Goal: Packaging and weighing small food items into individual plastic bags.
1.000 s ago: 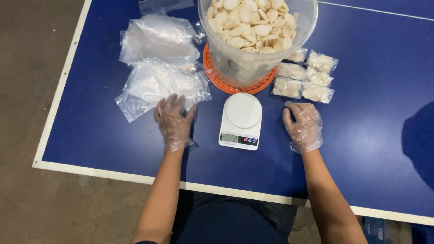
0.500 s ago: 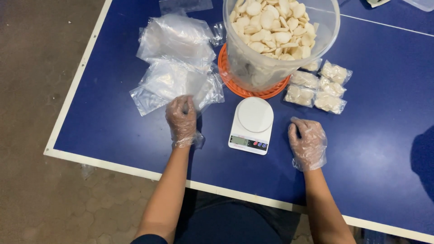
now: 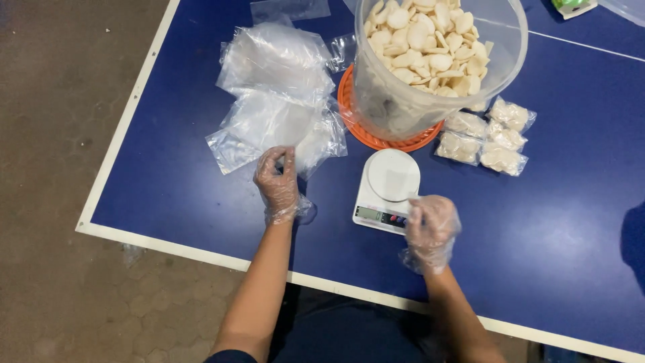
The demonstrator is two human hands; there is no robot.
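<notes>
Both my hands wear thin clear gloves. My left hand [image 3: 277, 183] is at the near edge of a pile of empty clear plastic bags [image 3: 275, 94], its thumb and fingers pinching the corner of the nearest bag. My right hand [image 3: 430, 225] rests its fingertips on the front right corner of a small white digital scale [image 3: 388, 183], by the buttons; the scale's round plate is bare. Behind the scale stands a big clear tub [image 3: 430, 101] full of pale round crackers, on an orange round tray [image 3: 376, 138].
Several small filled bags of crackers [image 3: 487, 134] lie right of the tub. All of it sits on a blue table with a white border [image 3: 168, 232]. A paved floor lies to the left. A green object [image 3: 571, 5] is at the far edge.
My left hand has gone from lying flat to pinching a bag's edge. My right hand has moved left onto the scale's front corner. The view has shifted.
</notes>
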